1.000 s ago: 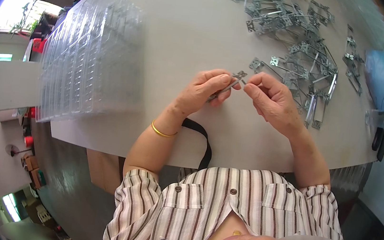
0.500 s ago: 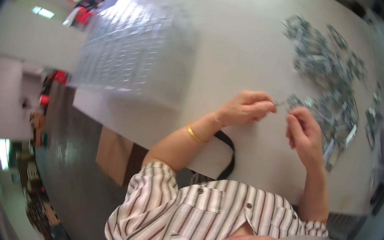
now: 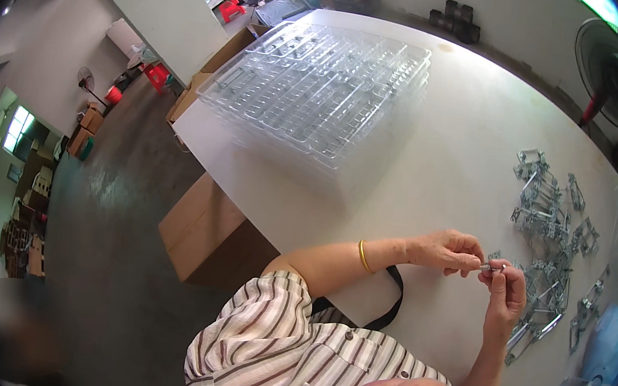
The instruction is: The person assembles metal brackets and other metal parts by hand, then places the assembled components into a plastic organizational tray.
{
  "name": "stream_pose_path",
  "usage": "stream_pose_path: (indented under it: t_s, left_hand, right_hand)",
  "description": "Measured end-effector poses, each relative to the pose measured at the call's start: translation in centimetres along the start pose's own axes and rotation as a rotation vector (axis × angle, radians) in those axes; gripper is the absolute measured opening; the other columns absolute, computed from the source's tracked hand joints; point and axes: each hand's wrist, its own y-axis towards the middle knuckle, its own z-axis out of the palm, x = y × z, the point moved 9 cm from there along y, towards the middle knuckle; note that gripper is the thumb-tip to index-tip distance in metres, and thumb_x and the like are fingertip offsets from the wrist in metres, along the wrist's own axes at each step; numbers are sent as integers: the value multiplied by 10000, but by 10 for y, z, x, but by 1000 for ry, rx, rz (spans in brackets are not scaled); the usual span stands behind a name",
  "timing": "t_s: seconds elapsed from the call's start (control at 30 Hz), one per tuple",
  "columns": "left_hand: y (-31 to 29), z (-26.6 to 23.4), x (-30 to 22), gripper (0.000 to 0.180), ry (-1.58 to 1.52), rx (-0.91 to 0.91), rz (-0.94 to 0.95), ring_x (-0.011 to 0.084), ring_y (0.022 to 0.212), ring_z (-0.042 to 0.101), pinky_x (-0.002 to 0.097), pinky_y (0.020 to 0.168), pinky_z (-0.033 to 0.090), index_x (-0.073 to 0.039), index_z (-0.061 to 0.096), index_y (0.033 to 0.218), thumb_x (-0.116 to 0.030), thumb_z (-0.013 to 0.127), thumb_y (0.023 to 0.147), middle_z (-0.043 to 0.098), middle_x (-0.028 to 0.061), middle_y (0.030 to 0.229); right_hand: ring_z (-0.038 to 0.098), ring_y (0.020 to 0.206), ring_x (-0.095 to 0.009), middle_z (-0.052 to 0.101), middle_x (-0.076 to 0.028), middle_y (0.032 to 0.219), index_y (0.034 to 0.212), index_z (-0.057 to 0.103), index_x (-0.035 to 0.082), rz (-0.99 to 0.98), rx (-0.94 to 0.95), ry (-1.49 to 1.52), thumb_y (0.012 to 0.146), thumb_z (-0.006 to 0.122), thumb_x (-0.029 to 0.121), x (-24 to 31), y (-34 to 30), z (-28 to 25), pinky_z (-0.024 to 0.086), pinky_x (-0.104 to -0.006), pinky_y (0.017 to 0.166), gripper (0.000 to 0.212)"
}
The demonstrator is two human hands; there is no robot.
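Note:
My left hand (image 3: 447,252), with a gold bangle on its wrist, is closed in a pinch on a small silver metal part (image 3: 493,269). Fingertips of my right hand (image 3: 506,293) are pressed onto the same part from the other side, so the two hands almost meet over the table. The part's exact shape is too small to make out. Just beyond and right of my right hand spreads a loose heap of silver metal brackets (image 3: 541,206), some of them long and bar-like.
A tall stack of clear plastic trays (image 3: 300,111) stands on the white table (image 3: 459,134) at far left. A cardboard box (image 3: 207,234) sits below the left edge. Blue plastic bag (image 3: 617,339) lies at the right; a black strap (image 3: 392,304) hangs by the near edge.
My hands, apart half a second ago, have come together at the small metal part. The whole view has shifted, so the table, trays and heap appear lower and further right.

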Motion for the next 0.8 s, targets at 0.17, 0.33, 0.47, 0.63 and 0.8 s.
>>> stream_pose_path:
  t_s: [0.17, 0.33, 0.47, 0.63, 0.8]
  left_hand:
    - [12, -19, 9, 377, -8, -86, 130, 96, 674, 586, 242, 595, 497, 0, 603, 1105, -354, 633, 979, 634, 42, 889]
    - [9, -25, 10, 291, 35, -58, 97, 76, 723, 574, 232, 660, 501, -20, 647, 1044, -306, 634, 988, 626, 1, 841]
    - [7, -23, 1, 284, 9, -70, 133, 62, 696, 556, 220, 616, 469, -25, 669, 1021, -305, 649, 980, 616, -12, 799]
    - [6, -23, -3, 286, -13, -47, 132, 49, 634, 522, 212, 552, 418, -26, 678, 1025, -308, 660, 976, 605, -18, 782]
    - [4, -22, -17, 284, 39, -50, 157, 54, 612, 529, 218, 536, 425, -22, 675, 1001, -304, 665, 975, 601, -12, 758]
  right_hand:
    - [636, 919, -135, 593, -124, 1187, 1073, 570, 38, -93, -41, -29, 1028, 548, 87, -1, 3, -15, 559, -302, 864, 70]
    - [637, 916, -136, 585, -121, 1191, 1070, 563, 37, -138, -43, -60, 1024, 557, 97, 3, 1, -17, 559, -305, 876, 75]
    - [639, 915, -130, 581, -115, 1183, 1057, 556, 41, -149, -86, -3, 1025, 555, 105, 0, 2, -26, 562, -291, 867, 72]
    - [646, 906, -128, 580, -108, 1174, 1041, 554, 47, -137, -80, 60, 1028, 548, 108, -2, 3, -29, 566, -284, 867, 63]
    - [658, 912, -130, 586, -116, 1195, 1039, 557, 45, -153, -76, 134, 1032, 538, 117, -1, 6, -29, 581, -283, 868, 74]
